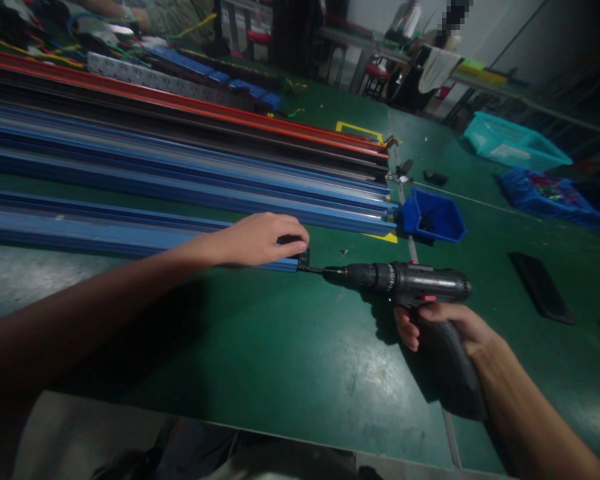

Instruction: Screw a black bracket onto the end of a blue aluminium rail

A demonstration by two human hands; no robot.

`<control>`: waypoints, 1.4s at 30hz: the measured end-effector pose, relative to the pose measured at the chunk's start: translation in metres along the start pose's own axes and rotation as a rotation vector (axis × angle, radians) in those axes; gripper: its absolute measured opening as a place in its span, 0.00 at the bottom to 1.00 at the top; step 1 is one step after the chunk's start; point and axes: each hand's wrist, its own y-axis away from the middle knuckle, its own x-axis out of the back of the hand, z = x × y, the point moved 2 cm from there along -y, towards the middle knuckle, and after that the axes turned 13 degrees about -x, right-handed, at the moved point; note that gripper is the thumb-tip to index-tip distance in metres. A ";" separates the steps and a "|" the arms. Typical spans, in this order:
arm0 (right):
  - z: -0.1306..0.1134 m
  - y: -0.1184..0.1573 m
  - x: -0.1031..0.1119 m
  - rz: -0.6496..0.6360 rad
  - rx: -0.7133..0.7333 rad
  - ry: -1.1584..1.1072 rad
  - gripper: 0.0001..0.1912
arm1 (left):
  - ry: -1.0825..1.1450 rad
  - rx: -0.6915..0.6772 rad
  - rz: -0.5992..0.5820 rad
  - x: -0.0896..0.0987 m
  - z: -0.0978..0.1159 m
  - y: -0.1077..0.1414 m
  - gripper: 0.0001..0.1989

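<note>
Left forearm (95,305) and right forearm (535,407) lie nearest my camera, reaching in from the lower left and lower right of the frame. From my remote seat, I see my right hand (460,320) wrapped closed round the grip of the drill (425,283), right of centre. I cannot tell whether the trigger is pressed. My left hand (260,240) is mostly closed near the centre, palm down over the end of the near rail (105,230), with thumb and fingers pinching the black bracket (304,259) there.

The bit (325,271) points left at the bracket, its tip at or very near it; I cannot make out the contact. To do this well, I would line the drill up with the rail's length, seat the tip squarely, then press gently and squeeze the trigger slowly. A slanted bit could slip towards my thumb, so I want my fingertips back from its path while the left hand braces the rail against the push.

My left wrist lies low and fairly straight along the rail. My right forearm slopes up and leftward to the grip, drill body roughly level across the frame, its base slanting towards the lower right.
</note>
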 end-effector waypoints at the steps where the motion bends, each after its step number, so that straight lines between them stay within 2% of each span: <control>1: 0.000 0.000 0.000 0.000 -0.003 -0.001 0.14 | 0.000 0.000 0.000 0.000 0.000 0.000 0.19; 10: 0.000 0.002 -0.001 0.054 -0.009 -0.003 0.16 | 0.000 -0.009 -0.002 -0.001 -0.001 0.000 0.18; 25: 0.000 0.001 0.001 0.007 -0.011 0.012 0.14 | 0.005 -0.002 -0.003 0.000 0.000 -0.001 0.18; 34: -0.001 0.002 -0.001 0.054 -0.002 0.039 0.16 | 0.012 0.000 -0.003 0.000 0.001 -0.001 0.18; 42: -0.001 0.003 0.001 0.045 -0.007 0.017 0.16 | 0.007 -0.005 -0.002 0.000 -0.001 -0.001 0.18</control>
